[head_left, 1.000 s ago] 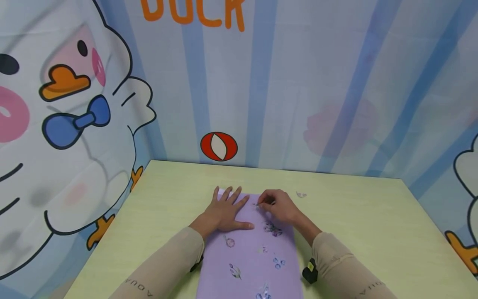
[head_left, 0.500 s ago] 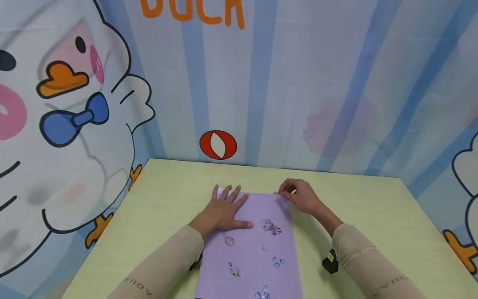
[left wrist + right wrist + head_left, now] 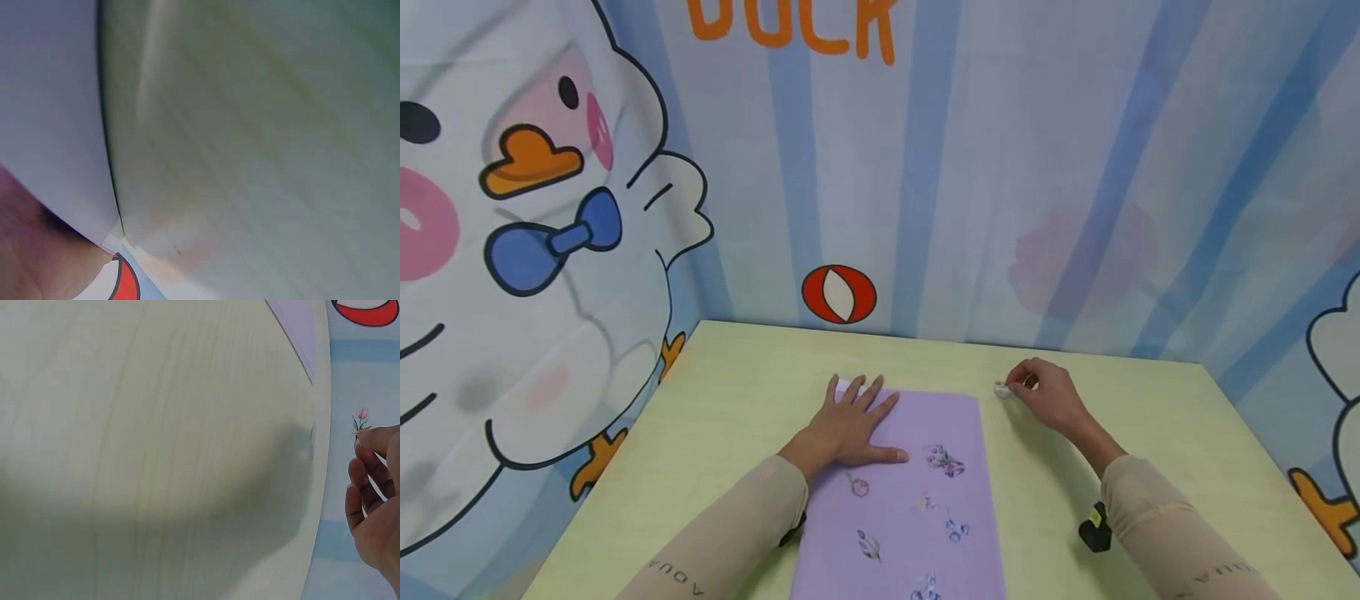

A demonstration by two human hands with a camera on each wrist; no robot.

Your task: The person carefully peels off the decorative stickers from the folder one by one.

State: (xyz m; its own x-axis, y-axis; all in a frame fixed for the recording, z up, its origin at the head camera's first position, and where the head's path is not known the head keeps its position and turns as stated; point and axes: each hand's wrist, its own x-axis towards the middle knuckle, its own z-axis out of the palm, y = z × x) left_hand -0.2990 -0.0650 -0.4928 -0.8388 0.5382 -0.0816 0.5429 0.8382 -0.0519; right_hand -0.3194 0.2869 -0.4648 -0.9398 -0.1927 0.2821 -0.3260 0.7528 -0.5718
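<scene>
A purple notebook or folder [image 3: 917,508] with several flower stickers lies on the table, its near end out of frame. My left hand [image 3: 850,429] rests spread on its upper left part, thumb pointing right. In the left wrist view only part of that hand [image 3: 44,250] shows, beside the purple edge. My right hand [image 3: 1048,396] is off to the right of the purple sheet, over the table. Between thumb and forefinger it pinches a small sticker with a pink tulip and green leaves [image 3: 360,419]. A flower-bunch sticker [image 3: 943,460] sits at the sheet's upper right.
The pale yellow table [image 3: 1150,450] runs back to a blue-and-white striped cloth [image 3: 977,167] printed with cartoon ducks. A black wrist camera piece [image 3: 1096,529] hangs under the right sleeve. Right by the right fingertips is a small clear scrap [image 3: 1002,389] on the table.
My right hand has moved right, from over the purple sheet's top to beyond its right edge, with the sticker still pinched. The left hand has stayed in place.
</scene>
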